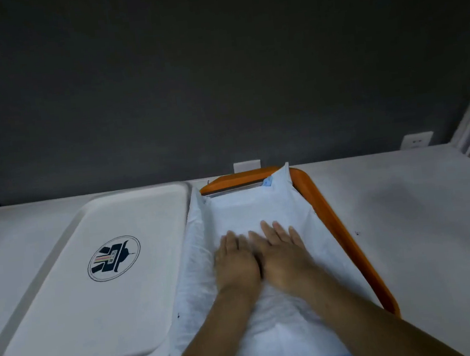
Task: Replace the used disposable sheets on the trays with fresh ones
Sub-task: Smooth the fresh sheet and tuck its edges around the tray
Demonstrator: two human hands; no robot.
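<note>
At your far left a white tray (68, 311) lies flat on the pale worktop (420, 216), bare of any sheet, with a round dark logo (114, 258) printed near its middle. Its right rim runs just beside the edge of the white disposable sheet (248, 208).

That sheet is spread inside the orange tray (338, 230). Its left side laps up and over the tray's left rim, hiding it, and it is wrinkled there. At the far right corner the sheet stands up in a point against the rim. A blue edge of it shows at the bottom of the view, between your forearms.

Your left grip (235, 262) is released: the hand lies palm down on the middle of the sheet, fingers straight and together. Your right grip (284, 254) is released too, flat on the sheet with fingers slightly spread, its inner edge touching the left one.

To the right, the orange rim is exposed along the whole side. Beyond it the worktop carries a few small dark specks. A white wall socket (416, 140) sits on the dark wall above the worktop's back edge.
</note>
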